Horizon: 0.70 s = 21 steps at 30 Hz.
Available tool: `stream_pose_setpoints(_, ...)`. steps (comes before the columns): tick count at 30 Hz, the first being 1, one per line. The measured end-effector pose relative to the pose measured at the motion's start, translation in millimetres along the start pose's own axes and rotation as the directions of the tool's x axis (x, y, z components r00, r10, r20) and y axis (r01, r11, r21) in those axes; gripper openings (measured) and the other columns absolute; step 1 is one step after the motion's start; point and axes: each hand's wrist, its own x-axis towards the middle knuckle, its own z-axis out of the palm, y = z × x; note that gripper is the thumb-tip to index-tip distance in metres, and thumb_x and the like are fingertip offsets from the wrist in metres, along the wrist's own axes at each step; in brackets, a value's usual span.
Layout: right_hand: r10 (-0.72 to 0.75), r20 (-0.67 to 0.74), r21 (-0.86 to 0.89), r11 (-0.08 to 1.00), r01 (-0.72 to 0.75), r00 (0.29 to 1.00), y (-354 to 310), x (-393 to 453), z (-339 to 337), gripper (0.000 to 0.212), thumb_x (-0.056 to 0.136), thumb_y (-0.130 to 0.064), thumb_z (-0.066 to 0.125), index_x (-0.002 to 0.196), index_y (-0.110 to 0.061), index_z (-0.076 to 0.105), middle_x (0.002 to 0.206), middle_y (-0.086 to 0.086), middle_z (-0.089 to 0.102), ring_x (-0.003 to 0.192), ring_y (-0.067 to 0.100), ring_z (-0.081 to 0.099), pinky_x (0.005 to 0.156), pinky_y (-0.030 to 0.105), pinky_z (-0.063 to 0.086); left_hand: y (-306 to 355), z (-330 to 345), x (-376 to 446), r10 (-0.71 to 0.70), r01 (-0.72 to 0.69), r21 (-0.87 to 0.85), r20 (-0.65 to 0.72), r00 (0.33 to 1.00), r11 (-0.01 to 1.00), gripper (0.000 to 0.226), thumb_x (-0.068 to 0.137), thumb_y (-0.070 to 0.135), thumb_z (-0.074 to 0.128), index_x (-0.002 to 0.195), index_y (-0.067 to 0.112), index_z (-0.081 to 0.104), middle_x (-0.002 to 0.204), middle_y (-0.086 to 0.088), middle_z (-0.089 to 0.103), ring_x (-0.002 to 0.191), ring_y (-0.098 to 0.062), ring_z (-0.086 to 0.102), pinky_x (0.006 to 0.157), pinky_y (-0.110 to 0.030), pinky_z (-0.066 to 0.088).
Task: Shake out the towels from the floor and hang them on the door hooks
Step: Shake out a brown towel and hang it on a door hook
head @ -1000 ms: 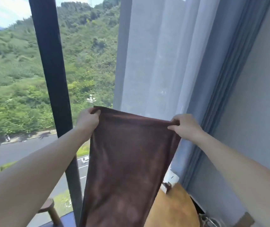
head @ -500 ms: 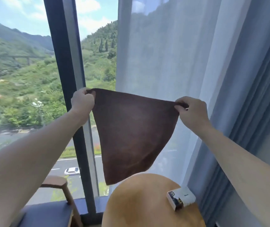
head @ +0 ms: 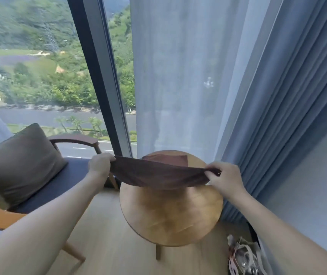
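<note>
A dark brown towel (head: 158, 175) is stretched almost level between my hands, low over the round wooden table (head: 170, 215). My left hand (head: 100, 165) grips its left corner. My right hand (head: 225, 178) pinches the right corner. The far part of the towel lies flat on the table's back edge. No door hooks are in view.
A wooden armchair (head: 39, 175) with a grey cushion (head: 18, 163) stands to the left. A dark window post (head: 101, 76), a sheer curtain (head: 178, 76) and a blue curtain (head: 287, 96) are behind the table. A bag (head: 244, 257) lies on the floor at the right.
Both hands have dropped from chest height down to the table. The towel went from hanging upright to lying nearly flat over the table. The view has tilted downward.
</note>
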Motion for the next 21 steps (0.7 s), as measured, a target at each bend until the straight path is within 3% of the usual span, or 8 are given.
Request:
stream_pose_setpoints(2, 0.031, 0.036, -0.017, 0.999, -0.030, 0.999, 22.1, -19.3, 5.5, 0.018, 0.085, -0.005, 0.071, 0.088, -0.020, 0.080, 0.081, -0.023, 0.069, 0.082, -0.006, 0.064, 0.075, 0.004, 0.045, -31.9, 3.5, -14.9, -0.036, 0.038, 0.053, -0.026, 0.999, 0.998, 0.022, 0.083, 0.018, 0.064, 0.097, 0.001, 0.069, 0.112, -0.020, 0.066, 0.097, -0.034, 0.061, 0.090, -0.049, 0.053)
stream_pose_setpoints(5, 0.082, 0.071, -0.058, 0.995, -0.078, 0.994, 50.2, -37.1, 13.5, 0.016, 0.083, -0.007, 0.074, 0.085, -0.021, 0.081, 0.077, -0.025, 0.068, 0.081, -0.005, 0.064, 0.079, 0.009, 0.046, -66.0, 8.1, -30.9, -0.161, 0.161, 0.075, -0.008, 0.987, 0.984, 0.025, 0.087, 0.005, 0.064, 0.109, -0.006, 0.068, 0.108, -0.022, 0.065, 0.094, -0.030, 0.060, 0.095, -0.050, 0.054)
stream_pose_setpoints(7, 0.139, 0.111, -0.063, 0.989, -0.132, 0.984, 64.1, -41.7, 19.8, 0.014, 0.083, -0.008, 0.074, 0.083, -0.021, 0.081, 0.078, -0.021, 0.071, 0.080, -0.003, 0.065, 0.078, 0.013, 0.048, -81.5, 12.0, -34.3, -0.184, 0.182, 0.145, -0.002, 0.983, 0.973, 0.008, 0.087, 0.001, 0.061, 0.087, -0.001, 0.069, 0.103, -0.022, 0.064, 0.096, -0.036, 0.062, 0.095, -0.053, 0.054)
stream_pose_setpoints(10, 0.223, 0.151, -0.073, 0.974, -0.214, 0.963, 79.1, -39.1, 33.1, 0.012, 0.083, -0.010, 0.074, 0.084, -0.020, 0.080, 0.080, -0.014, 0.073, 0.080, 0.001, 0.066, 0.077, 0.019, 0.050, -99.6, 22.6, -22.5, -0.236, 0.229, 0.218, 0.009, 0.972, 0.949, 0.022, 0.089, -0.003, 0.058, 0.069, 0.007, 0.063, 0.100, -0.021, 0.063, 0.098, -0.040, 0.061, 0.091, -0.055, 0.056)
stream_pose_setpoints(15, 0.327, 0.170, -0.136, 0.942, -0.306, 0.930, 97.4, -4.3, 62.4, 0.009, 0.087, -0.014, 0.074, 0.091, -0.019, 0.080, 0.086, -0.010, 0.074, 0.084, 0.006, 0.066, 0.083, 0.026, 0.053, -111.4, 44.6, 25.2, -0.238, 0.208, 0.295, 0.068, 0.969, 0.932, 0.015, 0.089, 0.009, 0.061, 0.082, 0.016, 0.073, 0.094, -0.010, 0.070, 0.092, -0.030, 0.067, 0.086, -0.047, 0.060)
stream_pose_setpoints(21, 0.442, 0.101, -0.157, 0.892, -0.424, 0.891, 114.1, 111.9, 104.0, 0.010, 0.090, -0.016, 0.070, 0.097, -0.017, 0.077, 0.092, -0.005, 0.071, 0.091, 0.013, 0.064, 0.092, 0.031, 0.052, -92.9, 96.6, 141.4, -0.213, 0.136, 0.432, 0.136, 0.968, 0.891, 0.019, 0.085, 0.026, 0.058, 0.087, 0.019, 0.075, 0.100, -0.004, 0.072, 0.090, -0.024, 0.069, 0.087, -0.042, 0.059)
